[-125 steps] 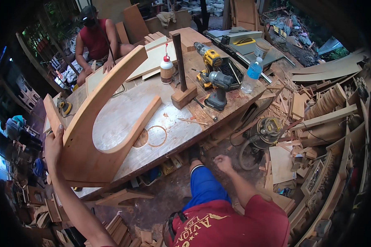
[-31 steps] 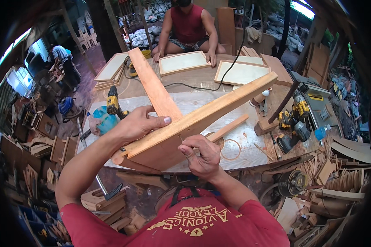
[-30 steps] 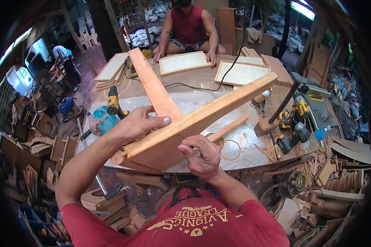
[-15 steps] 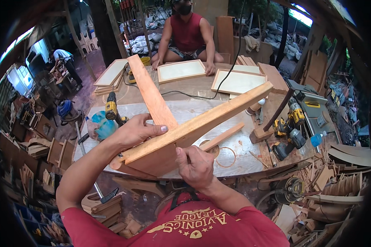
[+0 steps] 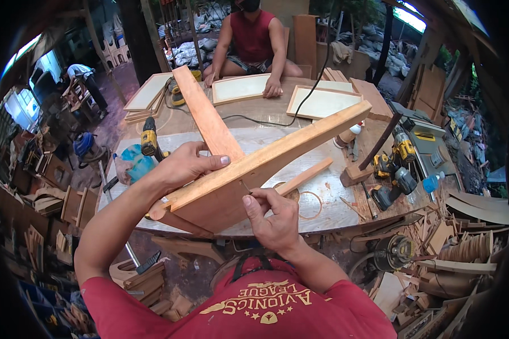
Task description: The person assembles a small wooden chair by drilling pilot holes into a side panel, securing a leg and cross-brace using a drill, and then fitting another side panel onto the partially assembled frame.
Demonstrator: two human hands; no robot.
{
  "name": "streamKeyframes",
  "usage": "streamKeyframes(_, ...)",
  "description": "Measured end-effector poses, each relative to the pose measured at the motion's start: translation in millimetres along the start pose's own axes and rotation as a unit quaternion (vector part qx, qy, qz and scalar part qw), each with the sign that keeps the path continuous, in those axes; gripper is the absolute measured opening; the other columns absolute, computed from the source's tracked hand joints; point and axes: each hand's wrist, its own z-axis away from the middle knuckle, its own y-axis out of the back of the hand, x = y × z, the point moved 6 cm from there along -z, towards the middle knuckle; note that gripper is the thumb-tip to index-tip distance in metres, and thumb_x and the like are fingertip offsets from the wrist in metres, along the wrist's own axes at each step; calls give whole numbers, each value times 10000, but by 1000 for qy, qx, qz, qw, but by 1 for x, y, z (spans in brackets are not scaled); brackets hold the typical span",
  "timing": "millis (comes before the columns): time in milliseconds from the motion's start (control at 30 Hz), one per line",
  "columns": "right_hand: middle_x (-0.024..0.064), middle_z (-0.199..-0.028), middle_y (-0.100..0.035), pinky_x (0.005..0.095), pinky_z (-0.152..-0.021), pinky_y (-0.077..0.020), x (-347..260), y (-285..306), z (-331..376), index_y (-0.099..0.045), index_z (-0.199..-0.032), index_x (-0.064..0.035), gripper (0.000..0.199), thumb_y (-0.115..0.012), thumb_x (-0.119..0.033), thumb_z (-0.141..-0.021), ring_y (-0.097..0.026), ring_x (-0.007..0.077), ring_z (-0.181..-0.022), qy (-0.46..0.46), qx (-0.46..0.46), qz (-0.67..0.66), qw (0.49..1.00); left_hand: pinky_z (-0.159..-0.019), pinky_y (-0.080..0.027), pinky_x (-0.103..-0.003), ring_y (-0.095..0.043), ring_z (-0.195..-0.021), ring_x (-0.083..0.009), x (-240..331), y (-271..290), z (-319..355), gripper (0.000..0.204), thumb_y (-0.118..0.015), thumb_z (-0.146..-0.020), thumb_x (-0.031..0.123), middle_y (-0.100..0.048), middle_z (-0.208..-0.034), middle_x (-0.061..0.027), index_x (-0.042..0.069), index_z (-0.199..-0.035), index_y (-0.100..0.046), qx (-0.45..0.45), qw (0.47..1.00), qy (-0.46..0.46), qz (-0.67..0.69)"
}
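Observation:
My left hand (image 5: 189, 168) grips the top edge of a wide wooden board (image 5: 288, 148), thumb on top. The board is held tilted above the workbench. A longer wooden piece (image 5: 201, 110) meets it and stretches away from me, forming a T. A thin screw (image 5: 244, 186) sticks out of the board's near face. My right hand (image 5: 276, 219) is at its outer end, fingers curled and the thumb and index fingertips around it. Just beyond my right hand, a narrow wooden strip (image 5: 314, 173) slants up from the bench.
Yellow-black drills (image 5: 404, 146) and a clear bottle (image 5: 432, 182) lie at the right; another drill (image 5: 150, 138) stands left. Framed panels (image 5: 325, 103) lie across the far side, where a person in a sleeveless red top sits. A black cable (image 5: 266, 122) crosses the workbench (image 5: 345, 217).
My right thumb and index finger have loosened slightly, showing more of the screw. My left hand keeps its grip on the board. The person opposite has shifted a hand onto a panel.

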Motion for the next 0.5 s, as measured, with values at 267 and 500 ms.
streamKeyframes(267,147,-639,-625,388,-520,-485,-13,-2,-5,-663,-796,1,184,-700,-73,-960,-627,318,-536,119,30,111,986,-868,-557,-329,-696,-1001,-218,-1,0,0,809,-842,-868,470,-714,-1128,-214,-166,-1298,-586,-5,1000,2,2)
streamKeyframes(500,119,-565,-539,434,-487,-465,-8,-5,-7,-559,-723,-59,277,-684,-97,-968,-592,330,-496,122,33,100,987,-872,-554,-328,-696,-994,-212,1,-1,3,843,-832,-866,494,-715,-1124,-214,-171,-1315,-573,5,999,19,-35)
